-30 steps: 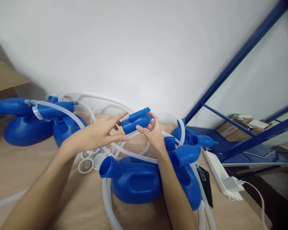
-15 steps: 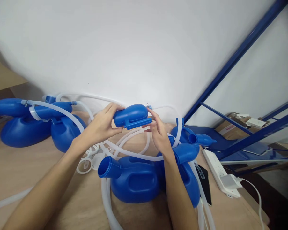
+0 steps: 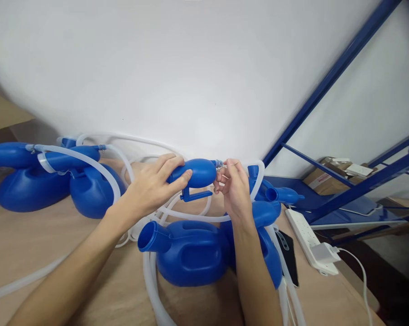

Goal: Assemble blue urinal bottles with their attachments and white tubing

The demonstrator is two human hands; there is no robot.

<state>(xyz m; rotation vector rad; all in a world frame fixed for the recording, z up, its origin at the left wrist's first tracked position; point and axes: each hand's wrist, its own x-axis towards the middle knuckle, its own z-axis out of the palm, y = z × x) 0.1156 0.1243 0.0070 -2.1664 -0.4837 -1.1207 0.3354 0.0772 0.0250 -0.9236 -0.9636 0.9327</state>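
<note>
My left hand (image 3: 160, 181) is wrapped round the left end of a blue plastic nozzle piece (image 3: 200, 173), whose flat handle points down and right. At its right tip, a small metal clip (image 3: 218, 165) sits where a clear hose joins. My right hand (image 3: 234, 183) has its fingers bent and pinched around the hose end beside that clip; part of the hose is hidden by the fingers. Below the hands, a blue bottle (image 3: 194, 253) lies on the table with its open mouth to the left.
More blue bottles (image 3: 92, 192) with hoses stand at the left. Several clear rings lie behind the front bottle. At the right are blue bottle parts, a black phone (image 3: 289, 256), a white power strip (image 3: 308, 240) with a plug, and a blue metal shelf (image 3: 326, 199).
The nozzle piece has turned, its handle now hanging lower and its clipped tip facing right. My left thumb has moved onto its front, and my right fingers have closed in at the tip.
</note>
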